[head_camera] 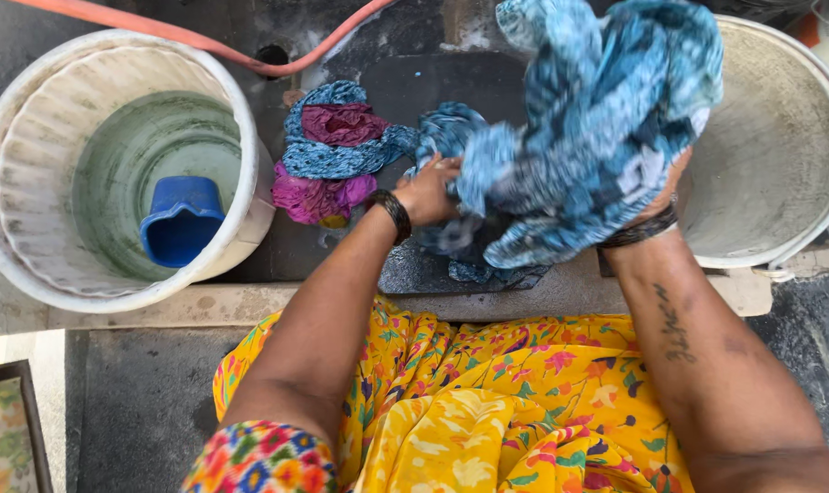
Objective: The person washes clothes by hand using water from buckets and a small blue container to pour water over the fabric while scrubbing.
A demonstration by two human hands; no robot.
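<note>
A wet blue patterned cloth (597,119) hangs bunched above a dark stone slab (414,91). My right hand (665,196) grips it from below on the right, mostly hidden by the folds. My left hand (428,192) holds a twisted end of the same cloth at its lower left. Both wrists wear dark bangles. Behind my left hand lies a wrung pile of blue and magenta clothes (332,155) on the slab.
A big white bucket (31,256) at left holds greenish water and a floating blue mug (182,219). A white tub (779,146) stands at right. An orange hose (250,55) runs along the back. My yellow floral clothing fills the foreground.
</note>
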